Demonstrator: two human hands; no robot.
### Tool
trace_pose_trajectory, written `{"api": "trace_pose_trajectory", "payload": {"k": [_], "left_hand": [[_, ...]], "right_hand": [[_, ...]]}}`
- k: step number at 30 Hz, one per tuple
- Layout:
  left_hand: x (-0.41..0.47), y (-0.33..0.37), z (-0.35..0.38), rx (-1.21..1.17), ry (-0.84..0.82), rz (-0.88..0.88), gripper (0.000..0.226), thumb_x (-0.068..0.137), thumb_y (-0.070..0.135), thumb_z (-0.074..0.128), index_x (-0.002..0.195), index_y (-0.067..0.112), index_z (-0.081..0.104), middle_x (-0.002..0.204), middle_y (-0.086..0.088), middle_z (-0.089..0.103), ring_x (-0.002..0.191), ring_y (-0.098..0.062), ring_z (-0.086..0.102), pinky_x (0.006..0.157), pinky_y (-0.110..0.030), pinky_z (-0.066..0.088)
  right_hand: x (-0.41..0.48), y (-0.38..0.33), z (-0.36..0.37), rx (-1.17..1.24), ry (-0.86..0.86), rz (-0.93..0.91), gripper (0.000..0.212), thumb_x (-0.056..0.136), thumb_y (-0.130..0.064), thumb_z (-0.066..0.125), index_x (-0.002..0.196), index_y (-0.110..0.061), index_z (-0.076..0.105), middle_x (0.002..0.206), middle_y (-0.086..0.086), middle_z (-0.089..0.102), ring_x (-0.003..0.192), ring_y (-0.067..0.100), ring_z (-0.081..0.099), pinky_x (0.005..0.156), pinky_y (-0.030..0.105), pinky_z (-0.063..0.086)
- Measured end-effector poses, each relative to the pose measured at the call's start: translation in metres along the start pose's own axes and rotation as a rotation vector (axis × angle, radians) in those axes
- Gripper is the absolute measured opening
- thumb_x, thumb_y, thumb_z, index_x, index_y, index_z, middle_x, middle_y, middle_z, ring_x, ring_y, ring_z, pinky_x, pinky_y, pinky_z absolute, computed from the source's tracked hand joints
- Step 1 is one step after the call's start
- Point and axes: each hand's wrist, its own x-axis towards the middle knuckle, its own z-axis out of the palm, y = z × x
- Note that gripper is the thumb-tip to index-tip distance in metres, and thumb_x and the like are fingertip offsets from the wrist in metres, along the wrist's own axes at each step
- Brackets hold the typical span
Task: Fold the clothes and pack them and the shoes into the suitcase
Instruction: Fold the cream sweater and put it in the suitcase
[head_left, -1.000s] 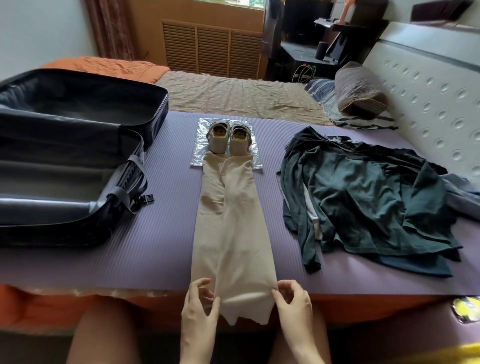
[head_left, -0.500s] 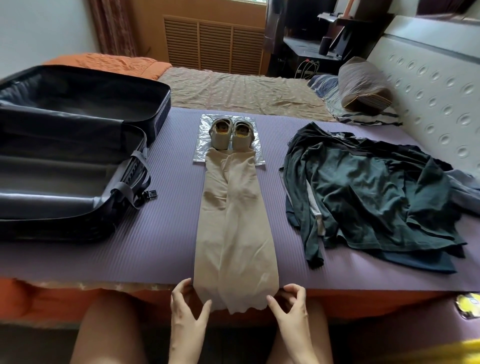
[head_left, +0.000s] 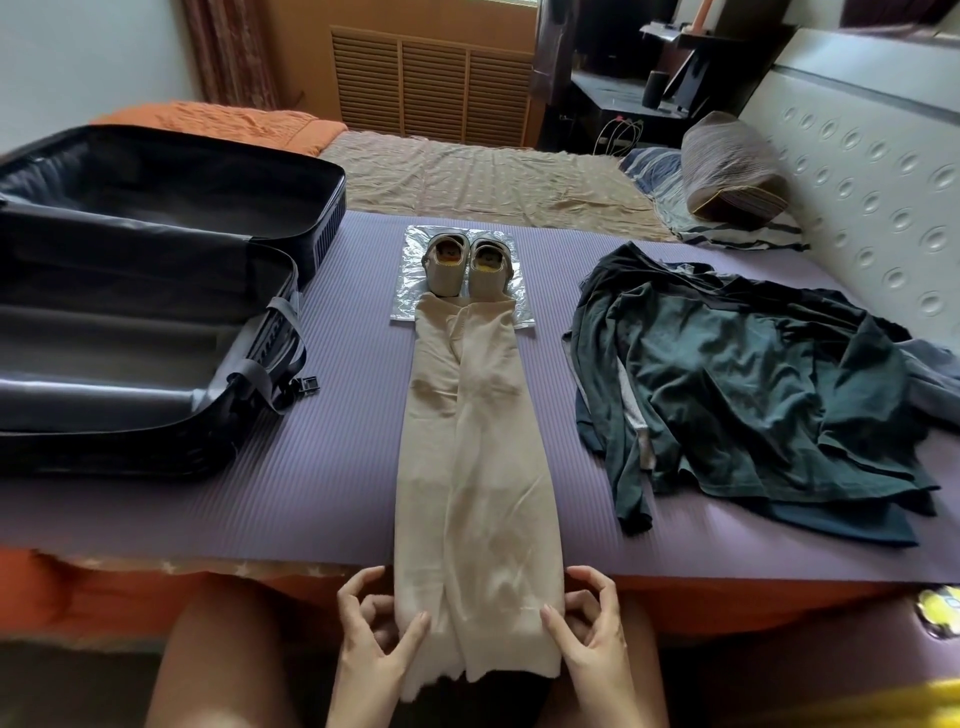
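A bed fills the room, with a padded white headboard (head_left: 883, 182) on the right and a slatted panel (head_left: 431, 88) on the far wall. A ribbed purple mat (head_left: 337, 493) covers the near part of the bed. The open suitcase (head_left: 156, 312) lies on the mat's left and a heap of dark green clothes (head_left: 753, 389) on its right. Between them the beige trousers (head_left: 467, 467) lie lengthwise. Their far end touches the shoes (head_left: 467, 265), which stand side by side on a silver sheet (head_left: 405, 306).

The left hand (head_left: 374, 639) and right hand (head_left: 592, 639) pinch the trousers' near edges, thumbs on top and fingers curled beside. Whether any fingertips lie under the cloth is hard to tell.

Half a second ago the thumbs were off the cloth, and the hem now seems to hang further over the mat's edge.
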Motion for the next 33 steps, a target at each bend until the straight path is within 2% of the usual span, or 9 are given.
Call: {"api": "trace_pose_trajectory", "payload": {"k": [4, 8, 12, 17, 20, 23, 25, 30, 33], "left_hand": [[-0.009, 0.000, -0.006, -0.017, -0.028, -0.056, 0.080, 0.072, 0.003, 0.077, 0.118, 0.055, 0.037, 0.086, -0.007, 0.069, 0.072, -0.017, 0.070, 0.079, -0.026, 0.054], [-0.015, 0.002, -0.010, 0.015, -0.078, -0.095, 0.087, 0.075, 0.007, 0.076, 0.130, 0.052, 0.025, 0.075, -0.009, 0.069, 0.071, -0.015, 0.069, 0.087, -0.032, 0.051], [-0.021, 0.014, -0.012, 0.030, -0.081, -0.053, 0.077, 0.077, 0.006, 0.074, 0.127, 0.047, 0.034, 0.076, -0.010, 0.069, 0.074, -0.016, 0.070, 0.087, -0.031, 0.051], [0.003, 0.056, -0.010, -0.161, -0.061, -0.094, 0.044, 0.079, 0.008, 0.074, 0.110, 0.034, 0.056, 0.085, -0.012, 0.071, 0.083, -0.019, 0.070, 0.062, -0.027, 0.054], [0.039, 0.083, -0.005, -0.264, -0.087, -0.134, 0.019, 0.086, 0.009, 0.065, 0.104, 0.016, 0.064, 0.094, -0.012, 0.071, 0.084, -0.020, 0.070, 0.062, -0.027, 0.057], [0.078, 0.103, 0.004, -0.456, -0.105, -0.224, 0.017, 0.095, 0.005, 0.049, 0.111, 0.004, 0.055, 0.106, -0.019, 0.066, 0.085, -0.026, 0.069, 0.068, -0.030, 0.059], [0.099, 0.104, 0.007, -0.512, -0.051, -0.271, 0.026, 0.097, 0.004, 0.045, 0.122, 0.010, 0.042, 0.113, -0.019, 0.058, 0.090, -0.028, 0.065, 0.068, -0.032, 0.058], [0.106, 0.080, -0.001, 0.172, 0.070, 0.035, 0.038, 0.090, 0.010, 0.059, 0.126, 0.016, 0.050, 0.120, -0.001, 0.054, 0.109, -0.014, 0.054, 0.092, -0.029, 0.045], [0.102, 0.062, -0.004, 0.360, 0.136, 0.116, 0.045, 0.085, 0.017, 0.066, 0.127, 0.018, 0.050, 0.115, 0.001, 0.050, 0.109, -0.015, 0.049, 0.093, -0.032, 0.045]], "right_hand": [[-0.003, -0.005, -0.007, -0.023, -0.035, 0.006, 0.050, 0.075, 0.008, 0.072, 0.111, -0.022, 0.053, 0.081, 0.009, 0.062, 0.067, 0.015, 0.068, 0.068, 0.015, 0.049], [-0.007, -0.012, -0.009, -0.063, -0.069, 0.015, 0.053, 0.074, 0.006, 0.074, 0.110, -0.028, 0.056, 0.082, 0.007, 0.064, 0.063, 0.014, 0.066, 0.068, 0.020, 0.050], [-0.011, -0.022, -0.013, -0.050, -0.096, 0.013, 0.057, 0.074, 0.007, 0.074, 0.102, -0.041, 0.060, 0.079, 0.011, 0.067, 0.064, 0.019, 0.065, 0.068, 0.023, 0.051], [0.006, -0.069, -0.012, 0.179, -0.142, 0.062, 0.035, 0.079, 0.006, 0.069, 0.106, -0.015, 0.063, 0.082, 0.018, 0.069, 0.071, 0.020, 0.067, 0.058, 0.025, 0.052], [0.040, -0.100, -0.002, 0.328, -0.164, 0.138, 0.025, 0.083, 0.003, 0.064, 0.105, -0.008, 0.062, 0.086, 0.012, 0.071, 0.072, 0.020, 0.070, 0.055, 0.025, 0.055], [0.081, -0.116, 0.012, 0.439, -0.135, 0.210, 0.021, 0.091, -0.002, 0.055, 0.113, 0.000, 0.055, 0.101, 0.020, 0.066, 0.078, 0.026, 0.069, 0.066, 0.032, 0.060], [0.099, -0.114, 0.019, 0.347, -0.117, 0.191, 0.026, 0.095, -0.007, 0.053, 0.120, -0.003, 0.051, 0.110, 0.017, 0.060, 0.089, 0.027, 0.067, 0.069, 0.030, 0.059], [0.100, -0.087, 0.020, -0.171, -0.070, -0.031, 0.024, 0.090, -0.012, 0.062, 0.113, -0.019, 0.059, 0.113, -0.002, 0.062, 0.100, 0.005, 0.059, 0.085, 0.021, 0.050], [0.096, -0.077, 0.019, -0.324, -0.006, -0.098, 0.027, 0.087, -0.017, 0.066, 0.112, -0.024, 0.060, 0.102, -0.004, 0.064, 0.094, 0.006, 0.059, 0.078, 0.017, 0.047]]}}
